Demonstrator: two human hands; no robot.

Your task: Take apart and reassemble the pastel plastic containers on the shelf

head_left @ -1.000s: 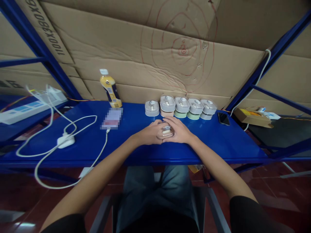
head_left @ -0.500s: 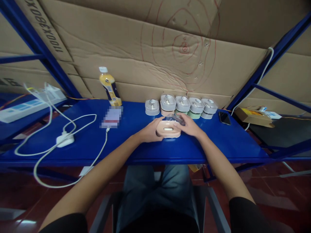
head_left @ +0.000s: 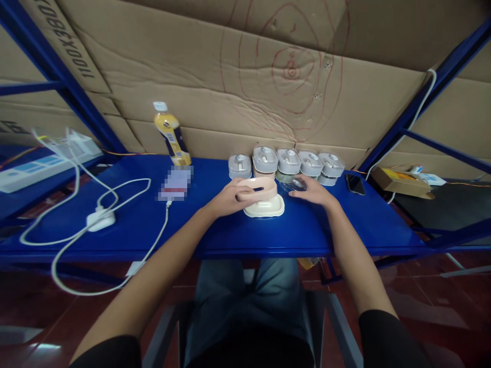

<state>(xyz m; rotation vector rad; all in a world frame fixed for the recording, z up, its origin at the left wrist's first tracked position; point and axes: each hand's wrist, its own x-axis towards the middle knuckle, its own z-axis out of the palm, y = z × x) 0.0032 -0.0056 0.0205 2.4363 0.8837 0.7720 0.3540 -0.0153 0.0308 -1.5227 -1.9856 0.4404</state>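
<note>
My left hand (head_left: 228, 198) is closed on the left side of a pink oval box body (head_left: 270, 190), which is tilted and has a dark slot inside. Under it a cream oval base tray (head_left: 265, 208) lies on the blue table, with the two parts separated. To the right, my right hand (head_left: 315, 192) has its thumb and fingers around a clear plastic lid (head_left: 290, 186), low over the table in front of the row of boxes. Part of the lid is covered by the fingers.
Several small boxes with clear grey lids (head_left: 265, 159) line the back of the blue table (head_left: 215, 240). A yellow bottle (head_left: 172, 137), a blurred-out item (head_left: 175, 183) on a white cable and a charger (head_left: 101, 220) are at left. A phone (head_left: 355, 184) and cardboard box (head_left: 401, 183) are at right.
The clear lid has come away to the right in my right hand. My left hand has lifted the pink body off its cream base and tilted it.
</note>
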